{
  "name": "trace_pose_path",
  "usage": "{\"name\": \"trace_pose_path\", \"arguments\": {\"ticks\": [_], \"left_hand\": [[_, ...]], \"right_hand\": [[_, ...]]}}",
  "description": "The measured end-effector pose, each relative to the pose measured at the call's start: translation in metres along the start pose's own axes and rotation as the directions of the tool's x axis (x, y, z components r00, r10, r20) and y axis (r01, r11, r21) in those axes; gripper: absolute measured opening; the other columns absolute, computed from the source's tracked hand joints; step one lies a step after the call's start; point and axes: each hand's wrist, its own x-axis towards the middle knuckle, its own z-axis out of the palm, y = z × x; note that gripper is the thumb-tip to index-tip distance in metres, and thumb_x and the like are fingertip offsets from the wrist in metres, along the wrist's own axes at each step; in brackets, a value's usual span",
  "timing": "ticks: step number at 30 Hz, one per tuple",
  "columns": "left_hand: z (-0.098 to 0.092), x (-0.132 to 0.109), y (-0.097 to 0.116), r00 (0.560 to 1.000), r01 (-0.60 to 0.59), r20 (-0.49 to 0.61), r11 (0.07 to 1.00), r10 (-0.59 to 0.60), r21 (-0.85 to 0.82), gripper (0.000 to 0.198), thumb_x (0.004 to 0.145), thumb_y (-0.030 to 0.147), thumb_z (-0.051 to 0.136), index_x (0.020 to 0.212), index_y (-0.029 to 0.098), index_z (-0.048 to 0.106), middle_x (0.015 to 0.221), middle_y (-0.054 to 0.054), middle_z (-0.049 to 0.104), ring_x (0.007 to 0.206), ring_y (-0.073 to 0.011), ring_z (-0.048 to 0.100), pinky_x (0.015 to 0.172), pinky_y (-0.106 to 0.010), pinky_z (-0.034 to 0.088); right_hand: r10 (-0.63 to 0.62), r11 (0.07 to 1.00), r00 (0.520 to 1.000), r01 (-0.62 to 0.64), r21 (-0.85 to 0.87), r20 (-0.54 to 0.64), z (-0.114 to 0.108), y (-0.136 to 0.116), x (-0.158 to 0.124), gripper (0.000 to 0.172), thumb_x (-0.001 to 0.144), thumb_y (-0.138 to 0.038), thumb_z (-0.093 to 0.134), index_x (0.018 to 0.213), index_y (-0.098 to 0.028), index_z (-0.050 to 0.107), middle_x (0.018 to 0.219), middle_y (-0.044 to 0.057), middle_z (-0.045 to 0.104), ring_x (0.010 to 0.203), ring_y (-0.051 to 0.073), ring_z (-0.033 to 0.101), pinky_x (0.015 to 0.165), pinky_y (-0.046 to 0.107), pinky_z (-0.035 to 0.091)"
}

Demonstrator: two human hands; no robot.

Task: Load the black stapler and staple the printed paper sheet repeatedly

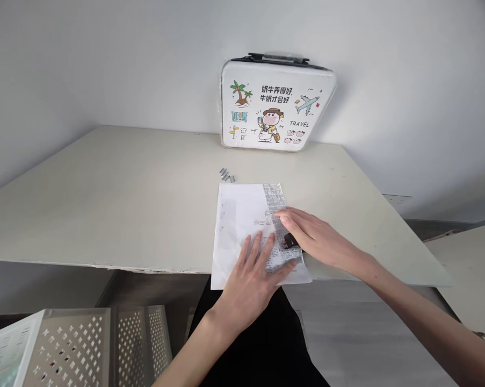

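A white paper sheet (242,215) with small print lies at the table's front edge, its near end slightly over the edge. My left hand (252,279) lies on its lower part with fingers spread. A small black object (290,241) rests on the sheet's right side, partly under my right hand (306,231). The fingers of my right hand are stretched out over the sheet's printed right margin, palm over the black object; what the palm touches is hidden. Several small silvery pieces (226,174) lie just beyond the sheet's far left corner.
A white case (276,107) with cartoon prints and a black handle stands against the wall at the back of the pale table (145,199). Perforated plastic baskets (75,344) are below the table at the lower left. Another pale surface (471,269) is at the far right.
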Motion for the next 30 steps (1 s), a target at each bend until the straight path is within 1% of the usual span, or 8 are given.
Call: {"name": "trace_pose_path", "arguments": {"ticks": [4, 10, 14, 20, 25, 28, 30], "left_hand": [[0.001, 0.000, 0.000, 1.000, 0.001, -0.004, 1.000, -0.001, -0.005, 0.062, 0.101, 0.013, 0.062, 0.157, 0.033, 0.046, 0.177, -0.009, 0.009, 0.159, -0.0417, 0.010, 0.126, -0.066, 0.028], [0.002, 0.002, 0.001, 1.000, 0.012, 0.001, 1.000, -0.012, -0.019, 0.064, 0.101, 0.011, 0.062, 0.158, 0.034, 0.044, 0.177, -0.008, 0.005, 0.159, -0.0414, 0.008, 0.126, -0.067, 0.028], [0.002, 0.003, 0.002, 1.000, 0.007, 0.009, 1.000, -0.007, -0.020, 0.064, 0.100, 0.012, 0.063, 0.158, 0.032, 0.044, 0.177, -0.011, 0.005, 0.159, -0.0423, 0.008, 0.126, -0.066, 0.027], [0.005, 0.003, 0.001, 1.000, 0.014, -0.007, 1.000, -0.015, -0.019, 0.066, 0.100, 0.011, 0.062, 0.159, 0.035, 0.043, 0.177, -0.007, 0.004, 0.159, -0.0409, 0.007, 0.126, -0.067, 0.027], [0.006, 0.003, 0.002, 1.000, 0.019, -0.008, 1.000, -0.019, -0.014, 0.065, 0.100, 0.013, 0.064, 0.158, 0.035, 0.044, 0.177, -0.008, 0.008, 0.159, -0.0410, 0.008, 0.126, -0.066, 0.027], [0.007, 0.003, 0.002, 1.000, 0.016, -0.010, 1.000, -0.016, -0.008, 0.065, 0.100, 0.012, 0.063, 0.159, 0.034, 0.043, 0.177, -0.010, 0.008, 0.159, -0.0413, 0.008, 0.125, -0.067, 0.029], [0.007, 0.003, 0.002, 1.000, 0.015, -0.017, 1.000, -0.015, -0.004, 0.066, 0.100, 0.012, 0.063, 0.159, 0.034, 0.042, 0.177, -0.009, 0.007, 0.159, -0.0408, 0.008, 0.125, -0.067, 0.030]], "right_hand": [[-0.012, 0.999, 1.000, 0.012, -0.036, 0.005, 0.001, -0.002, 0.000, 0.051, 0.112, -0.054, 0.020, 0.134, -0.034, 0.062, 0.134, 0.003, 0.069, 0.130, 0.028, 0.062, 0.099, 0.041, 0.054], [-0.015, 0.995, 1.000, 0.018, -0.094, 0.026, 0.004, -0.005, 0.003, 0.049, 0.111, -0.048, 0.022, 0.133, -0.032, 0.063, 0.141, 0.003, 0.067, 0.136, 0.026, 0.058, 0.107, 0.043, 0.050], [0.001, 0.993, 1.000, 0.002, -0.115, 0.027, 0.006, -0.005, 0.005, 0.049, 0.111, -0.047, 0.022, 0.133, -0.031, 0.063, 0.144, 0.005, 0.065, 0.139, 0.026, 0.055, 0.111, 0.047, 0.047], [0.021, 0.989, 1.000, -0.018, -0.150, 0.019, 0.010, -0.006, 0.006, 0.048, 0.110, -0.047, 0.022, 0.131, -0.031, 0.063, 0.143, 0.005, 0.066, 0.140, 0.027, 0.054, 0.109, 0.047, 0.047], [0.051, 0.985, 0.998, -0.046, -0.167, 0.028, 0.010, -0.008, 0.006, 0.048, 0.111, -0.047, 0.021, 0.129, -0.031, 0.062, 0.143, 0.004, 0.066, 0.137, 0.026, 0.057, 0.106, 0.046, 0.049], [0.069, 0.981, 0.997, -0.062, -0.186, 0.030, 0.011, -0.008, 0.006, 0.050, 0.111, -0.046, 0.020, 0.132, -0.031, 0.062, 0.147, 0.004, 0.064, 0.139, 0.027, 0.056, 0.108, 0.048, 0.049], [0.074, 0.978, 0.997, -0.068, -0.197, 0.025, 0.013, -0.007, 0.006, 0.050, 0.111, -0.046, 0.020, 0.135, -0.031, 0.062, 0.150, 0.004, 0.061, 0.143, 0.028, 0.053, 0.110, 0.049, 0.048]]}}
